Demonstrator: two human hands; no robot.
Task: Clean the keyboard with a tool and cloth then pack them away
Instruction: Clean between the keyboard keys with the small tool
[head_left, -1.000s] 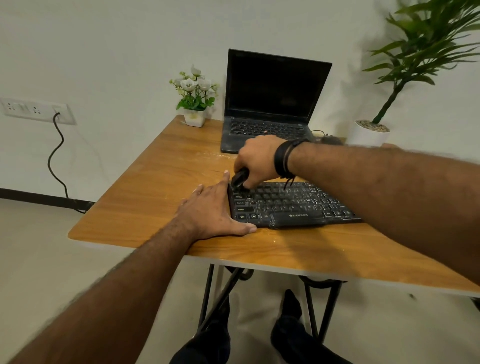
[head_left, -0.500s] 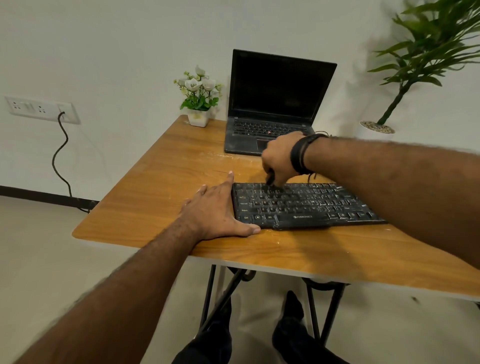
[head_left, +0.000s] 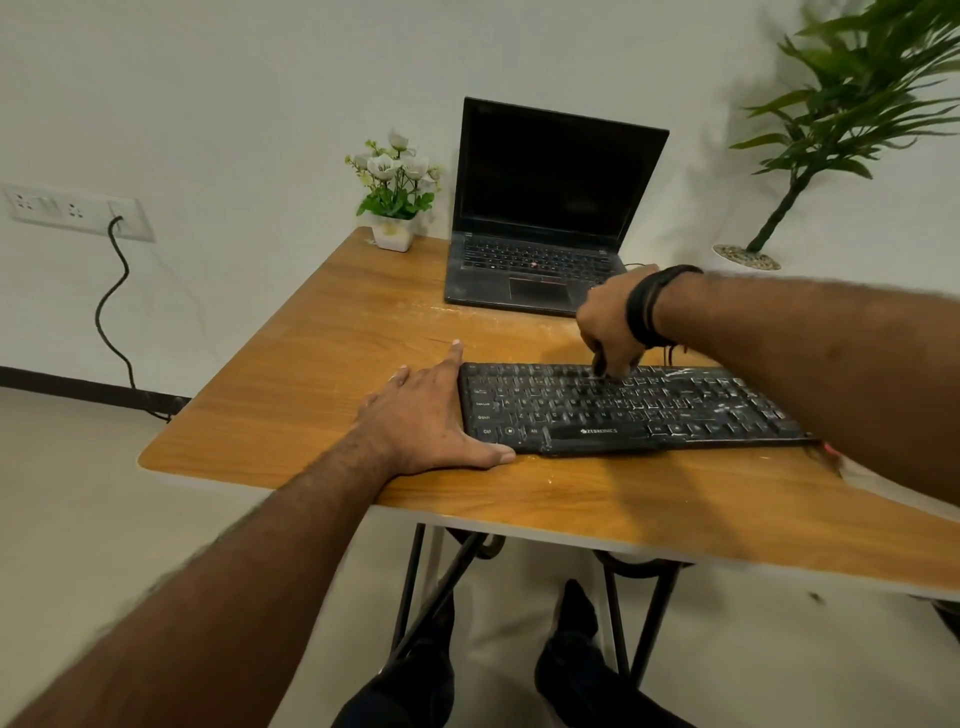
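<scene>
A dusty black keyboard (head_left: 613, 410) lies on the wooden table (head_left: 322, 395) near its front edge. My left hand (head_left: 431, 421) lies flat on the table against the keyboard's left end, thumb along its front corner. My right hand (head_left: 610, 322), a black band on its wrist, hovers over the keyboard's top rows and grips a small dark cleaning tool (head_left: 601, 364) whose tip touches the keys. Most of the tool is hidden in the fist. No cloth is visible.
An open black laptop (head_left: 545, 218) stands at the back of the table, beside a small white pot of flowers (head_left: 394, 192). A tall potted plant (head_left: 810, 140) stands at the right. A wall socket with a black cable (head_left: 111, 291) is at the left.
My right hand has slid with the tool from the keyboard's left end rightward along the top rows. My left hand has stayed in place.
</scene>
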